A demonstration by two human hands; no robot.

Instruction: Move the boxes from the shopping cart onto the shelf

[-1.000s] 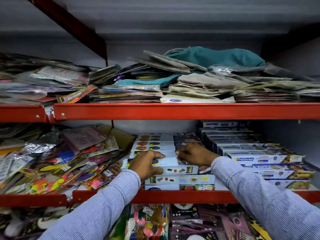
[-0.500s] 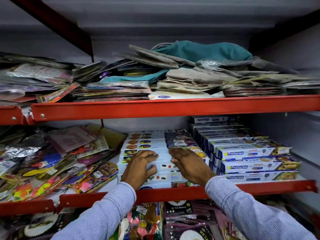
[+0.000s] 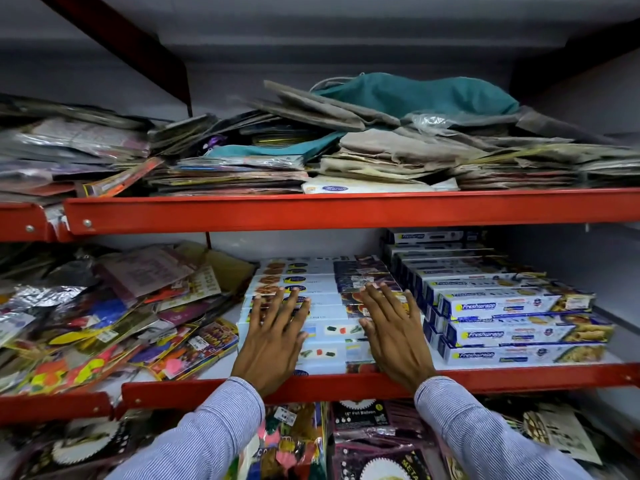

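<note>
A stack of long white boxes (image 3: 329, 308) with food pictures lies on the middle red shelf (image 3: 346, 382), stepped back in several rows. My left hand (image 3: 273, 337) rests flat on the left part of the stack, fingers spread. My right hand (image 3: 391, 330) lies flat on the right part, fingers spread too. Neither hand grips a box. To the right stands a second stack of blue and white Freshwrapp boxes (image 3: 512, 327). The shopping cart is out of view.
Loose colourful packets (image 3: 114, 320) cover the left of the middle shelf. The upper red shelf (image 3: 346, 211) holds flat packets and folded cloth bags (image 3: 398, 133). Below the middle shelf lie balloon and decoration packets (image 3: 363, 431).
Both hands have let go of the front box and slid forward, opening flat on top of the stack. The view has moved closer to the shelf.
</note>
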